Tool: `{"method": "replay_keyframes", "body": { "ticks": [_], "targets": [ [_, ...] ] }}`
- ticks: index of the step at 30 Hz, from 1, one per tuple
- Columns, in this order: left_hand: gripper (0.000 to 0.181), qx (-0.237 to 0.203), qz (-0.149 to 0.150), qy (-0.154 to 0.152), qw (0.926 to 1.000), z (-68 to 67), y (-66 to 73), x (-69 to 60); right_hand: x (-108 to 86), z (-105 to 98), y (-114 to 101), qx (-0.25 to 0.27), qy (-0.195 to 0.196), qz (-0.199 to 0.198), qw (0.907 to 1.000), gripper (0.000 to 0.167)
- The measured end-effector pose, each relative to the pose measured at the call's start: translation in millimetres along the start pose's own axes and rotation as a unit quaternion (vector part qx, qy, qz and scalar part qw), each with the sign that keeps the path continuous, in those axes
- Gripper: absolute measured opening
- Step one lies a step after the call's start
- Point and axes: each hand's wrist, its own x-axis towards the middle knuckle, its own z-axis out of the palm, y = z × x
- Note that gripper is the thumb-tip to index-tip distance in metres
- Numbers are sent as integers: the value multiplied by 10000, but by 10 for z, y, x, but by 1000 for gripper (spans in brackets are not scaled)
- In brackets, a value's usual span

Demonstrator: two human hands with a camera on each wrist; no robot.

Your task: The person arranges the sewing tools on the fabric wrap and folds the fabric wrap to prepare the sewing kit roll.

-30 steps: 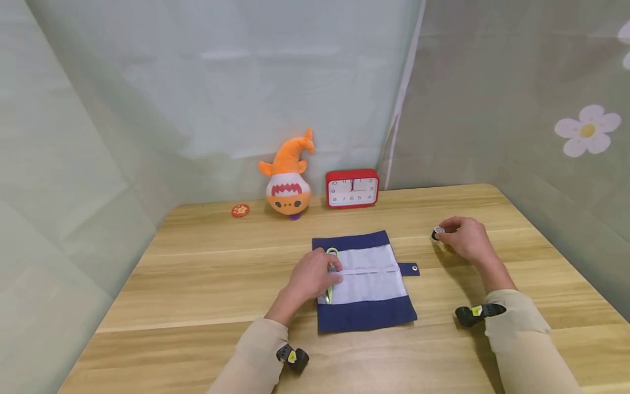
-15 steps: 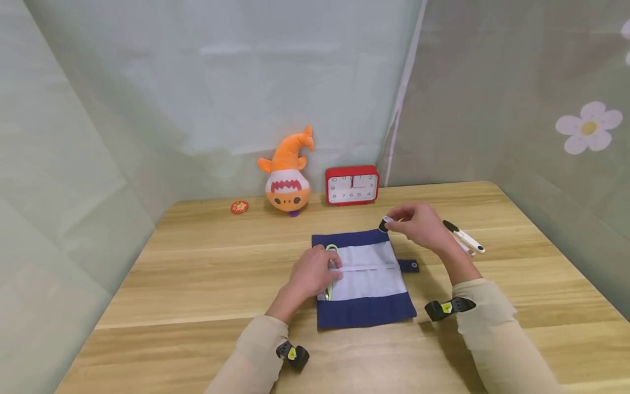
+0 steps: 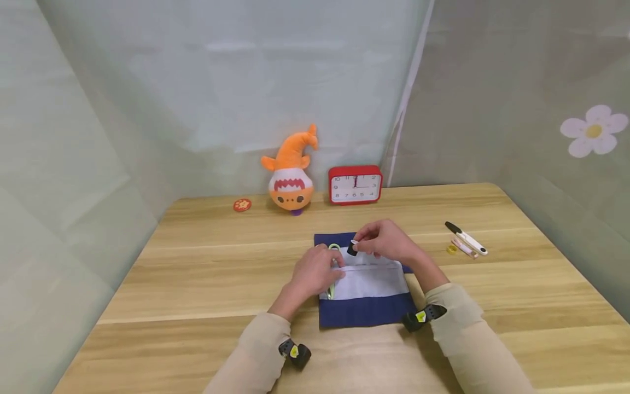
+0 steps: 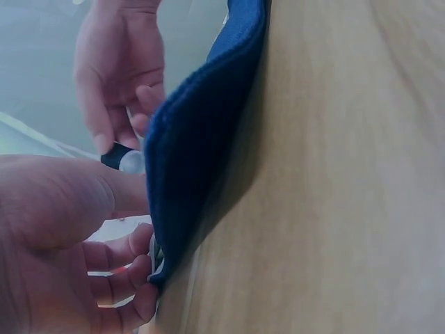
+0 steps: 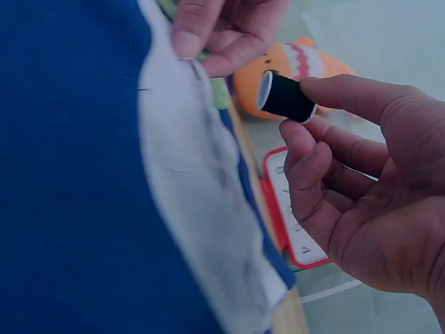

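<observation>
A navy roll-up pouch (image 3: pixel 366 312) with a pale lining lies unrolled on the table. My left hand (image 3: pixel 316 270) pinches the edge of its pale pocket (image 5: pixel 188 153) at the left side. Beneath those fingers, scissors with light green handles (image 3: pixel 334 247) sit in the pocket, partly hidden by the hand. Between thumb and fingertips, my right hand (image 3: pixel 386 241) holds a spool of black thread (image 5: pixel 288 96) with white ends. The spool is just above the pouch's upper part, close to the left hand. The pocket edge bulges slightly away from the lining.
To the right on the wooden table (image 3: pixel 206 284) lie a black-and-white seam ripper-like tool (image 3: pixel 466 238), a small pinkish item (image 3: pixel 465 248) and a yellow ring-shaped item (image 3: pixel 451 249). At the back are an orange shark plush (image 3: pixel 291 175), a red clock (image 3: pixel 355 186) and a red disc (image 3: pixel 242 205).
My right hand has carried the thread spool leftward from the table's right side to above the pouch. The left hand stays at the pocket edge, which now gapes a little.
</observation>
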Motion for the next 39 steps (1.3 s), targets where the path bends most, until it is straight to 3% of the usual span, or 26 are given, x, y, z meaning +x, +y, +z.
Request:
{"method": "replay_keyframes", "body": {
  "ticks": [14,39],
  "targets": [
    [6,45,-79,68,9999,-3,41,-31,47,157,218,317,-326,182,9988,22],
    [7,-201,-82,32,9998,-13,26,-21,50,147,229,232,-460,155,9986,21]
  ]
}}
